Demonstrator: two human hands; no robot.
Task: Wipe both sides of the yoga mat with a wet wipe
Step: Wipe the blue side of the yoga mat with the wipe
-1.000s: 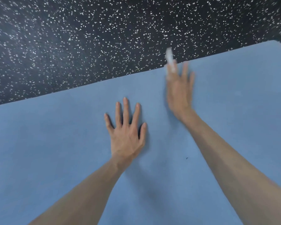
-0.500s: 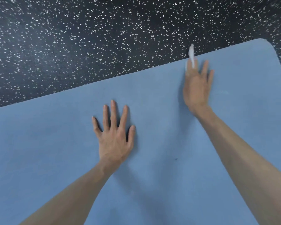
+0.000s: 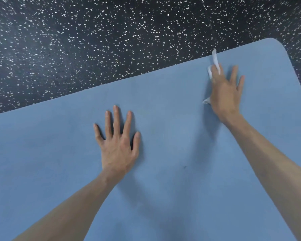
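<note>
A blue yoga mat (image 3: 50,153) lies flat on the floor and fills the lower part of the head view. My left hand (image 3: 117,141) rests flat on its middle with fingers spread. My right hand (image 3: 225,92) lies palm-down near the mat's far edge, fingers straight, pressing a white wet wipe (image 3: 215,58) onto the mat. Bits of the wipe stick out past the fingertips and beside the palm; the remainder is hidden under the hand.
Black rubber floor with white specks (image 3: 111,40) lies beyond the mat's far edge. The mat's rounded far right corner (image 3: 276,43) is just right of my right hand. A small dark speck (image 3: 185,167) sits on the mat between my arms.
My right hand has slid to the right with the wipe along the mat's far edge, toward the rounded corner. My left hand has stayed flat on the mat.
</note>
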